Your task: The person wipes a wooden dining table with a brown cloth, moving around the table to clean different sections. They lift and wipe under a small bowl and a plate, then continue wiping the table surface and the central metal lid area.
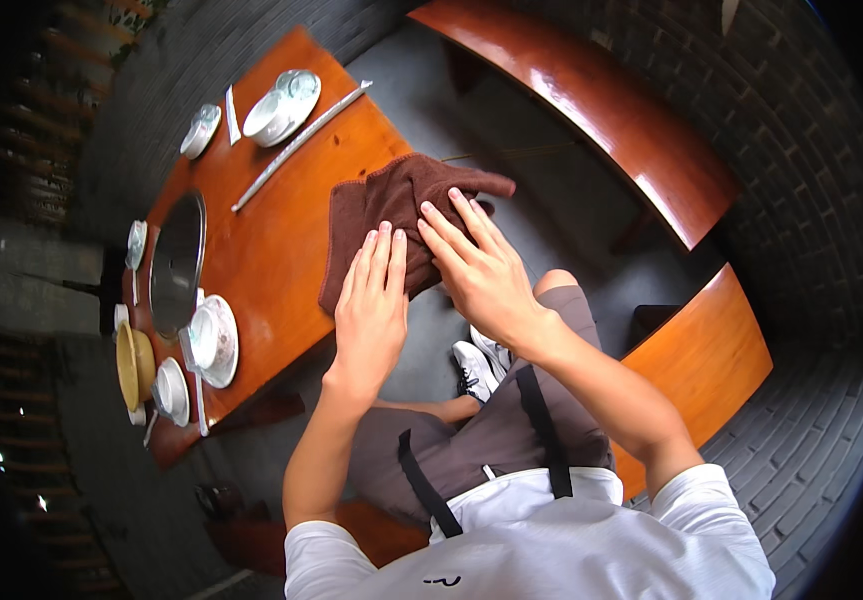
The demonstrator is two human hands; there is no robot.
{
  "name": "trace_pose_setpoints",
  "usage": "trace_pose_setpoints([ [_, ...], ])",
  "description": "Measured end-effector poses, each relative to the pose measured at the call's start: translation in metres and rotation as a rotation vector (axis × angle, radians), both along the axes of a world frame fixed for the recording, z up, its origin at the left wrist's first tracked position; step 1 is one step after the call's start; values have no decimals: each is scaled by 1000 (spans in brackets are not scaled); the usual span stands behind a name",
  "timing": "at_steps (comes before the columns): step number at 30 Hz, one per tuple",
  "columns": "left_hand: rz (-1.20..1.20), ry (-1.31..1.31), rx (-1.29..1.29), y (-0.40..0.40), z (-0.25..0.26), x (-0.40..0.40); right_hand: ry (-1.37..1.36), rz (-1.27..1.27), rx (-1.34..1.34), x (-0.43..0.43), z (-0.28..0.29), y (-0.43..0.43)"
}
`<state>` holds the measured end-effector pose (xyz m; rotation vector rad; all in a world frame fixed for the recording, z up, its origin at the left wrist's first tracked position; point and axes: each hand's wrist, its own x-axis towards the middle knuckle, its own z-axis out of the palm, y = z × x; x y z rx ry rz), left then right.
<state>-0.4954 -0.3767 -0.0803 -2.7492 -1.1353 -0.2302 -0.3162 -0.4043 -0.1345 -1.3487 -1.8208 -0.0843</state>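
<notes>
A brown cloth towel [394, 187] with a stitched hem lies rumpled at the near end of a wooden table [281, 262]. Part of it juts past the table edge. My left hand [373, 300] rests its extended fingers on the towel's near side. Farther right, my right hand [480, 274] lays its fingers, slightly spread, on the overhanging part. Both palms face down, and neither hand has its fingers curled around the cloth. Whatever is beneath the towel is hidden.
Wrapped white tableware sets [270, 120] and a bowl on a plate [213, 337] stand along the table's sides. A long wrapped strip [304, 146] lies beside them. A round dark inset [178, 262] and a yellow bowl [135, 364] are farther left. Wooden benches [589, 97] flank the table.
</notes>
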Motion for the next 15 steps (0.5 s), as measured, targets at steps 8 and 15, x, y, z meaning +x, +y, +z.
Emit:
trace_pose_setpoints([
  [8,239,-112,74,-34,-11,-67,-337,199,109,-50,6,8],
  [15,388,-123,139,-48,-22,-131,-447,308,150,-124,12,23],
])
